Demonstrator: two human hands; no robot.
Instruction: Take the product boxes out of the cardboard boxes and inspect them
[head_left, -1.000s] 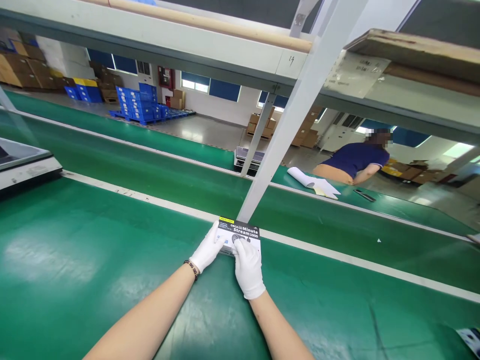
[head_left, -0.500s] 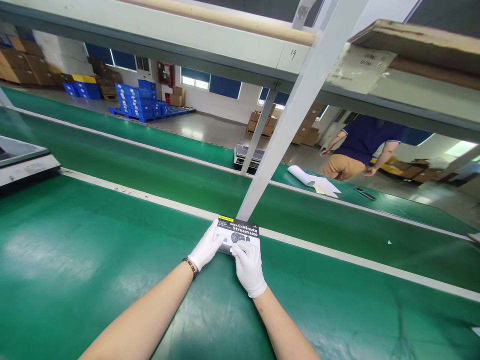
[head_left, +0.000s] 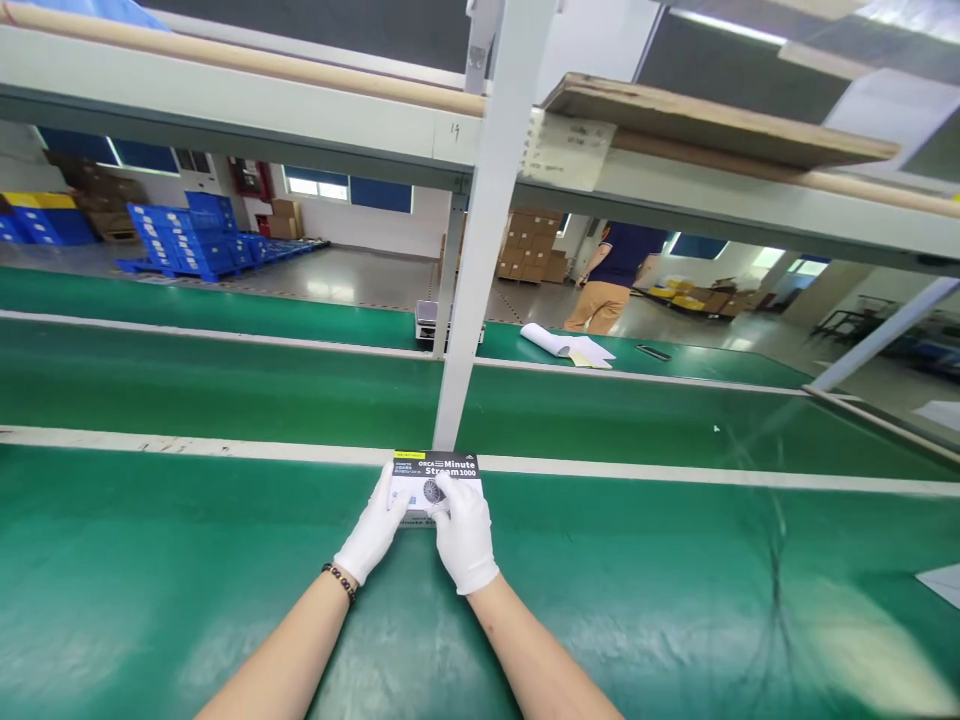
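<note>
A small black-and-white product box [head_left: 459, 466] printed "ORCA Minute Stream 1000" lies on the green work surface, against the white rail at the foot of the metal post. My left hand [head_left: 373, 530], in a white glove, grips the box's left side, its thumb over the front corner. Over the right part of the box's top is my right hand [head_left: 466, 540], gloved too. Its fingers are bent and pinched together at the printed picture; whatever is between the fingertips is hidden.
A white metal post [head_left: 480, 250] rises just behind the box to a shelf beam [head_left: 337, 115]. Beyond the rail runs a green belt [head_left: 225, 385]. On the far side are paper sheets [head_left: 559, 342] and a small scale [head_left: 427, 315]. A person [head_left: 611, 270] stands farther back.
The view has turned right and levelled, so the box and hands appear further left. My right fingers have moved up over the box's picture. The person in the background has moved farther off.
</note>
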